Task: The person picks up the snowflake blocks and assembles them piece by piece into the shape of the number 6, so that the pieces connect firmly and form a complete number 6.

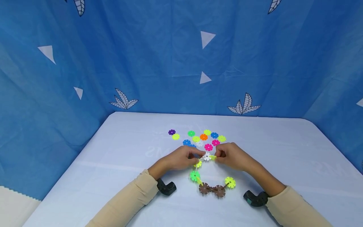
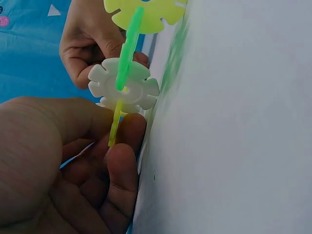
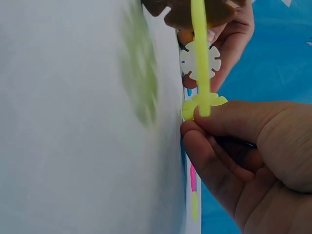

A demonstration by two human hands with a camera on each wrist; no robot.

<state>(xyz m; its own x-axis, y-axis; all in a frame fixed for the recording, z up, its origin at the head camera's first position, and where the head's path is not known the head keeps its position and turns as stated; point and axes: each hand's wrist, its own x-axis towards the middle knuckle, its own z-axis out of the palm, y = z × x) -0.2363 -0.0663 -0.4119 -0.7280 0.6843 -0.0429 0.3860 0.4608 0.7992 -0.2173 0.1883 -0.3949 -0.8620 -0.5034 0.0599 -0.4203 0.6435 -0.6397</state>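
The right hand (image 1: 232, 156) was closed to a pinch, thumb against forefinger, on the rim of a yellow notched plastic disc (image 1: 212, 157). The left hand (image 1: 181, 158) pinched a yellow-green notched plastic disc (image 1: 198, 164). Between the two grips stood a white notched plastic disc (image 1: 207, 156). The hands flanked it probably so that one braced while the other aligned; rim holds kept the notches accessible. The joint beside the right hand was small and partly covered, so its seating could not be confirmed.

Nearer the person, the linked chain curved through a green notched plastic disc (image 1: 194, 175) and brown notched plastic discs (image 1: 219, 191) to a yellow end disc (image 1: 230, 182), with a gap on the right side. The white tabletop (image 1: 136, 138) presumably carried its weight, freeing both hands.

The left wrist view showed the yellow-green disc edge-on at the left fingers, a contact half hidden in the head view. Only the head view gave the full layout of loose coloured discs (image 1: 203, 137) beyond the hands.
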